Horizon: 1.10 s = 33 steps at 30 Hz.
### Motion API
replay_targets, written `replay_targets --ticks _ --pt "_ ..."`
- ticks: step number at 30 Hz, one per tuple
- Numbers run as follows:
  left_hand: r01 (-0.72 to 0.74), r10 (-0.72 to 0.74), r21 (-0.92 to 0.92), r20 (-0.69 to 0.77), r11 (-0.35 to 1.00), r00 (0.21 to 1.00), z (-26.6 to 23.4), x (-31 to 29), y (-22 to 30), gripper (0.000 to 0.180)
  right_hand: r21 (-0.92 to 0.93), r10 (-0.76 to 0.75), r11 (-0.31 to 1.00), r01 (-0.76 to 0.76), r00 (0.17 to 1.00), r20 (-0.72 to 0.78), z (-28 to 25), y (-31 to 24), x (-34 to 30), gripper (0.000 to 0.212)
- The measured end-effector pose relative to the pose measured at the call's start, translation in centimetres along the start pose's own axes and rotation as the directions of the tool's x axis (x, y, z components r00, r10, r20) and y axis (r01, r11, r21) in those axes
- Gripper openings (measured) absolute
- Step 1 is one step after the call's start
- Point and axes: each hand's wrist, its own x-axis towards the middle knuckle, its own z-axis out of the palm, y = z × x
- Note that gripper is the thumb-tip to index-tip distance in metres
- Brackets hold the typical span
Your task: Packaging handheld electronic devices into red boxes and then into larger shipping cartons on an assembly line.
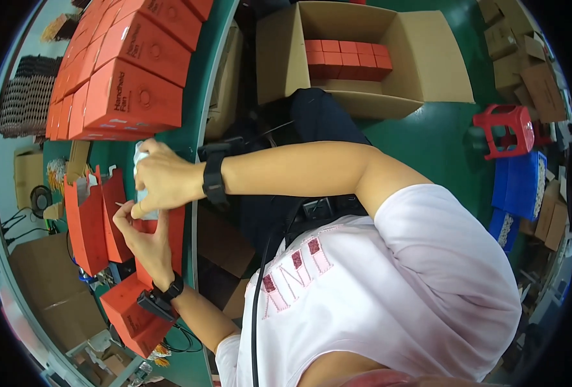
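Observation:
My right hand (160,174) reaches in from above with its fingers wrapped round a pale, bluish-white item (140,152) that looks wrapped in plastic; its exact kind is hidden by the fingers. Below it, my left hand (149,248) has thumb and fingers closed about the lower end of the same item. A thin white tip shows by the left fingertips. Under the hands lies a red-orange carton (175,235) on the green table. Just left of them stand two tall red-orange boxes, an outer box (87,226) and an inner box (114,193), their upper flaps open.
Stacked red-orange boxes (137,97) fill the table's far end. Another red-orange box (137,313) sits by my left wrist. Beside the table, a large open carton (363,106) holds rows of red boxes. A red stool (505,129) and blue bins (518,184) stand on the right.

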Motion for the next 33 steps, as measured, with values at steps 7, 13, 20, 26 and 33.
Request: replay_targets --ticks 7,13,20,26,33 --pt "0.013 -0.014 -0.044 -0.003 0.999 1.000 -0.3 -0.4 -0.8 0.058 0.164 0.043 0.986 -0.029 0.995 -0.088 -0.2 1.2 0.8 0.029" --pt "0.014 -0.015 -0.028 -0.054 1.000 0.998 -0.5 -0.8 -1.3 0.060 -0.474 -0.057 0.875 0.094 0.994 0.092 -2.6 0.9 1.8 0.014" --pt "0.070 -0.069 0.017 -0.039 0.997 0.997 0.1 -0.6 0.1 0.064 -0.444 -0.242 0.864 0.236 0.969 0.045 -3.2 1.4 2.3 0.019" --pt "0.084 -0.083 0.007 -0.062 0.996 0.995 -0.2 -0.9 -0.5 0.066 -0.187 -0.360 0.908 0.374 0.927 0.103 -0.9 -4.5 3.4 0.022" --pt "0.039 -0.034 0.041 -0.099 0.998 0.995 -0.1 -0.7 -0.1 0.067 0.134 -0.017 0.990 0.032 0.994 -0.112 -1.6 -2.4 3.6 0.019"
